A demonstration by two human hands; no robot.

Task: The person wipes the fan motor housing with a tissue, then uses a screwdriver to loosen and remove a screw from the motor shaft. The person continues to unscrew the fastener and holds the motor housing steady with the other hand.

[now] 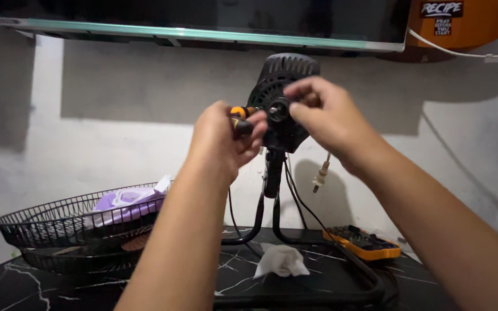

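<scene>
While the left hand (221, 135) grips a screwdriver (241, 120), right hand (324, 112) fingers pinch the black fan motor (280, 124) below an orange sign (462, 20).

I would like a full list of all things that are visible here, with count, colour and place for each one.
fan motor housing: 1, black, centre, on a stand
fan stand: 1, black tube, on the table
power plug: 1, pale, hanging right of the stand
fan grilles: 2, black wire, stacked at left
fan blade: 1, lilac, lying in the top grille
cloth: 1, white, on the table
bit case: 1, orange and black, at right
table: 1, black marble pattern
screwdriver: 1, orange and black, in the left hand
left hand: grips the screwdriver
right hand: touches the motor front
</scene>
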